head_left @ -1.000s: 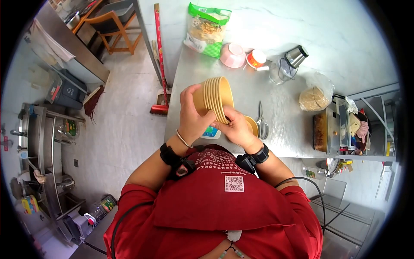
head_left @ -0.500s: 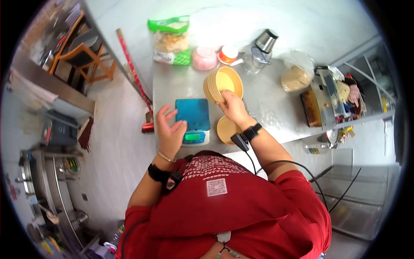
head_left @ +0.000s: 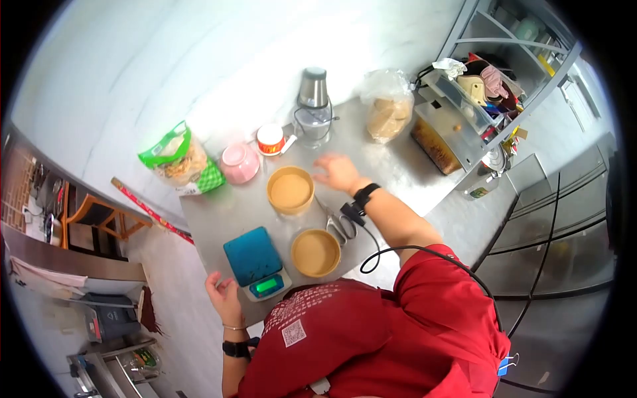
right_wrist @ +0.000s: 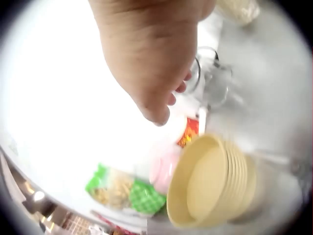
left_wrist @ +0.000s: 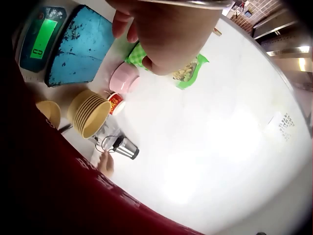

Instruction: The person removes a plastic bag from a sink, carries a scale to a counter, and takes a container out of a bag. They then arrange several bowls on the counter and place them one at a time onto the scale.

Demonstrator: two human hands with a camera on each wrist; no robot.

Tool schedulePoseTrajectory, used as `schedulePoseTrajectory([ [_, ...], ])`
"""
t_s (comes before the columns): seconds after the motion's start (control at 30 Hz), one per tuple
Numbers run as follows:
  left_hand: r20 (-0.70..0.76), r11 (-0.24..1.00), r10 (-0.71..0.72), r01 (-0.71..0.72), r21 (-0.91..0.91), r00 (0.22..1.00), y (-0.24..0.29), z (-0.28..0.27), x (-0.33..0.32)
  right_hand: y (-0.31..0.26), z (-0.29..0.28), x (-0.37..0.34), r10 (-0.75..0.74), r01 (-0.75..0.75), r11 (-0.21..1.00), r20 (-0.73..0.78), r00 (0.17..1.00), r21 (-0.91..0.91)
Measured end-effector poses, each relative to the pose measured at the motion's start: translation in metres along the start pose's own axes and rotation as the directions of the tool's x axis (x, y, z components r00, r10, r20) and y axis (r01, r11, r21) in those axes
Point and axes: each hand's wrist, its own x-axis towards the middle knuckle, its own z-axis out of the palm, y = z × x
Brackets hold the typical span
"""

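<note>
Several nested tan paper bowls stand upright as a stack on the metal table. Just right of them is my right hand, fingers apart, holding nothing. In the right wrist view this stack lies below the hand. One separate tan bowl sits nearer my body, beside a kitchen scale with a blue platform and a lit green display. My left hand hovers at the scale's left, fingers loosely bent around nothing. Scissors lie right of the bowls.
Along the wall are a green-topped food bag, a pink bowl, a red-and-white tub and a small blender. Farther right are a plastic-wrapped tan bundle and a metal box. A cable hangs off my right arm.
Both hands held the bowl stack at first; then the right hand alone carried it over the table. Now the stack stands released, and the head view has swung right.
</note>
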Motion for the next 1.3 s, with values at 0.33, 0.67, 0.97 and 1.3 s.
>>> schedulePoseTrajectory([
  [0.33,-0.14,0.988,-0.146,0.152,0.037,0.979,0.014,0.036,-0.006,0.221,-0.139,0.071,0.335,-0.579,0.797,-0.67,0.663,-0.174],
  [0.67,-0.086,0.988,-0.142,0.146,0.044,0.986,0.036,0.055,0.002,0.231,-0.129,0.026,0.317,-0.415,0.908,-0.57,0.758,-0.047],
  [0.97,0.065,0.995,-0.095,0.095,-0.003,0.993,0.028,0.045,0.005,0.179,-0.058,-0.095,0.609,-0.513,0.782,0.258,0.75,-0.353],
  [1.3,0.126,0.999,-0.047,0.049,-0.018,0.991,0.016,0.037,-0.005,0.132,-0.118,-0.032,0.357,-0.416,0.897,-0.311,0.881,-0.147],
])
